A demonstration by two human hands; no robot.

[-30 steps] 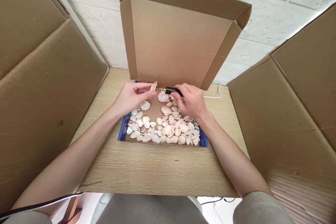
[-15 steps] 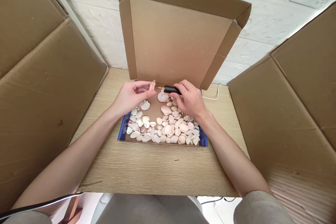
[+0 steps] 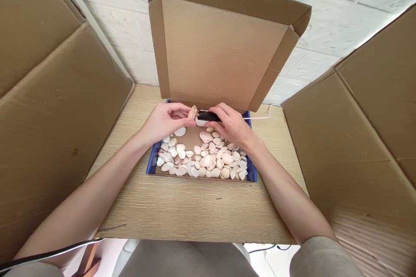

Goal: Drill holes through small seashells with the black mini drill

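My left hand (image 3: 164,120) pinches a ribbed, brown-speckled seashell (image 3: 193,112) between thumb and fingers. In my right hand (image 3: 231,126) is a small black electric drill (image 3: 208,116), its brass-coloured tip close against the shell's right side. A thin bit seems to show on the left of the shell, near my left fingers. Both hands are above the back of a shallow cardboard box (image 3: 188,136) with blue sides. Several white and pinkish shells (image 3: 208,161) cover the front and right of its bottom; some at the back are hidden by my hands.
The box's cardboard lid (image 3: 224,52) stands up at the back, before a white brick-patterned wall (image 3: 120,21). Tall cardboard panels (image 3: 58,108) flank the wooden table (image 3: 195,212). A white cable (image 3: 264,117) runs off behind my right hand.
The drill has moved left and slightly down, so its brass tip is now close against the shell. The shell has turned and shifted a little right. More of the white cable shows.
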